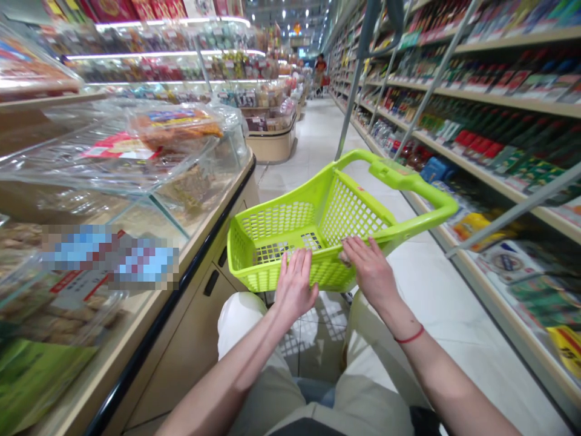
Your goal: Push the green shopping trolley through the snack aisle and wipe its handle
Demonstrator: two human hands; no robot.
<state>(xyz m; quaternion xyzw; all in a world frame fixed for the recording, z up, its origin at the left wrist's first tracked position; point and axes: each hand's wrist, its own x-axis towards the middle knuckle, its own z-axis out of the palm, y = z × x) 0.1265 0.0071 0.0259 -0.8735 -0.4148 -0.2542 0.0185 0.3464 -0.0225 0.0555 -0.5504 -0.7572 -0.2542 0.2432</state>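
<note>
1. The left grip (295, 281) lay unclosed, fingers extended, on the near side of the basket (330, 266).
2. The right grip (370, 269) touched the same side, nearer the handle (394, 175); I could not tell whether it was closed.
3. The basket extended forward from both grips, between bench (181, 339) and shelves (503, 189).

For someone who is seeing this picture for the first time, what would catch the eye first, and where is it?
Probably the lime-green shopping basket comes first, in the middle, above the person's knees. The left grip and right grip are at its near side, with a red bracelet around the right wrist. Next may come the plastic-wrapped packets on the left and the crowded shelves along the right.
</note>
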